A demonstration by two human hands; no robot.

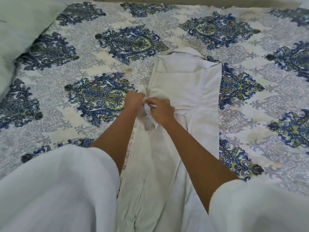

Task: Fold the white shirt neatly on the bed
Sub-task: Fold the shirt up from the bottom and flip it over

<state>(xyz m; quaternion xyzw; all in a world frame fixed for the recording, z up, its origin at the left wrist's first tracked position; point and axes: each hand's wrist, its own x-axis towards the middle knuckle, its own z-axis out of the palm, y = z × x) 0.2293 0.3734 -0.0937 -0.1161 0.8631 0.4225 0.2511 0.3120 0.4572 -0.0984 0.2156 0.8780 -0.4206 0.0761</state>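
Note:
The white shirt (189,91) lies lengthwise on the bed, its sides folded in so it forms a long narrow strip running from the centre toward me. My left hand (134,100) and my right hand (161,112) meet at the strip's left edge, midway along. Both pinch a small bunched piece of the shirt's cloth, which hangs in a loop below the fingers. The far end of the shirt shows folded layers. Its near end is hidden between my white sleeves.
The bed is covered by a sheet (87,67) with blue and green floral medallions on white. A pale pillow (20,25) sits at the far left corner. My loose white sleeves fill the lower corners of the view.

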